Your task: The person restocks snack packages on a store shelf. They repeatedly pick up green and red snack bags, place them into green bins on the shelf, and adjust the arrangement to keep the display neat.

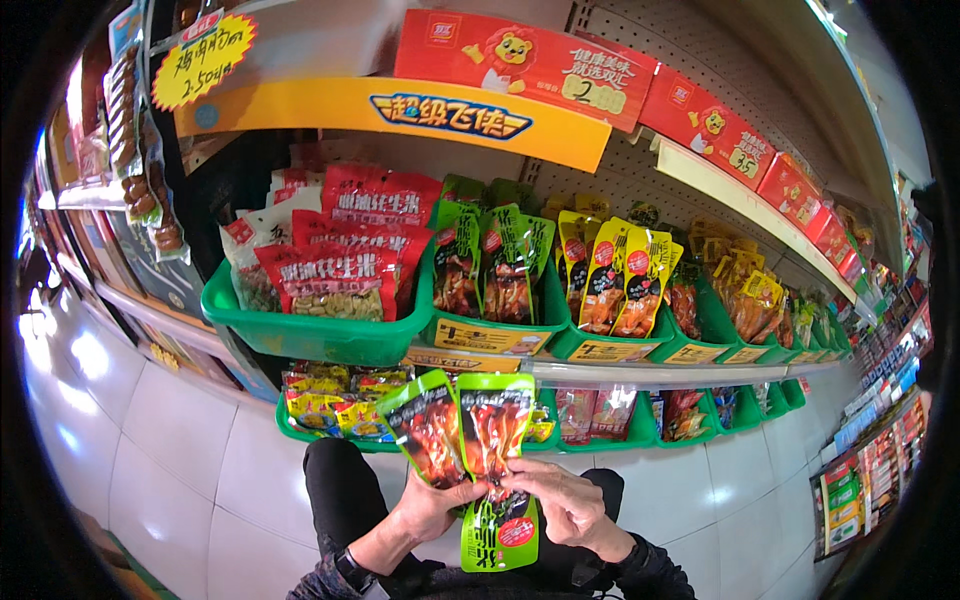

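Note:
My left hand [431, 506] grips several green snack packets fanned out above my lap, its thumb across their front. Clear windows show reddish-brown contents. One packet [424, 427] leans to the left and another [495, 420] stands beside it, more upright. A third packet [499, 536] points down toward me, its printed face up with a round pink mark. The fingertips of my right hand [566, 506] rest on the packets near where they overlap; its thumb is not clearly seen. Ahead, a green bin [491, 337] holds similar green packets.
Beside that bin, a larger green basket [322, 337] holds red bags of peanuts [337, 277]. Yellow snack packets [622, 277] fill bins to the right. A lower shelf carries more green bins [607, 435]. My knees [341, 480] are close below it, over a tiled floor [172, 457].

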`<action>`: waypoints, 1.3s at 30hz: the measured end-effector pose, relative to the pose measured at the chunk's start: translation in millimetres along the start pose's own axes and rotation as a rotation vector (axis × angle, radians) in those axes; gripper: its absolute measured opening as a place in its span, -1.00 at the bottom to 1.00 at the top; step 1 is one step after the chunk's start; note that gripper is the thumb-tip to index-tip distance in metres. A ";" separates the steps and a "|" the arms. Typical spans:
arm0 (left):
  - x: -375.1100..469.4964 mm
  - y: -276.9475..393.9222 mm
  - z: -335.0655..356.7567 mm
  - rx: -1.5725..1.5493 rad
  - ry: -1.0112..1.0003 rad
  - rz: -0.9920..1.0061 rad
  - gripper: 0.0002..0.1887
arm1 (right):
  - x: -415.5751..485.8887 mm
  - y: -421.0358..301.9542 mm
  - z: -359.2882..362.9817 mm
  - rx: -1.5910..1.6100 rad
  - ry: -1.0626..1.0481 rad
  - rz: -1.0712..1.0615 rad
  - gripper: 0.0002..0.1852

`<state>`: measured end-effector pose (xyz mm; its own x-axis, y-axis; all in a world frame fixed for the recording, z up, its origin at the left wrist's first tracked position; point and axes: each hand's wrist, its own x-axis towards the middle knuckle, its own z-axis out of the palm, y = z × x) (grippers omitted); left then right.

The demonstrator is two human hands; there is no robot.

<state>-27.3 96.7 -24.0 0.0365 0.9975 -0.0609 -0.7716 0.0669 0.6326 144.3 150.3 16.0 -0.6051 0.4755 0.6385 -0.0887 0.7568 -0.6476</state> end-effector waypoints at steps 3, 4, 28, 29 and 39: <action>1.0 -8.6 -6.4 0.012 0.025 0.004 -0.53 | -5.4 0.5 8.8 -0.108 0.091 0.149 -0.69; 1.4 -10.3 -8.3 0.092 -0.014 0.049 -0.57 | -6.6 1.9 15.2 -0.148 0.162 0.195 -0.61; 7.2 22.3 -8.9 0.479 0.084 0.237 -0.78 | 125.2 57.0 -71.1 0.583 0.283 0.550 -0.69; 6.6 22.1 -11.7 0.388 0.074 0.191 -0.78 | 149.0 69.5 -73.6 0.574 0.364 0.574 -0.70; -3.5 32.1 -31.3 -0.283 -0.163 -0.024 -0.22 | 226.5 160.6 -19.6 0.097 0.137 0.766 -0.81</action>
<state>-72.1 94.6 -27.7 0.1404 0.9880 0.0651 -0.9142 0.1041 0.3916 8.5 388.4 64.8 -0.4228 0.9053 0.0404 0.2418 0.1556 -0.9578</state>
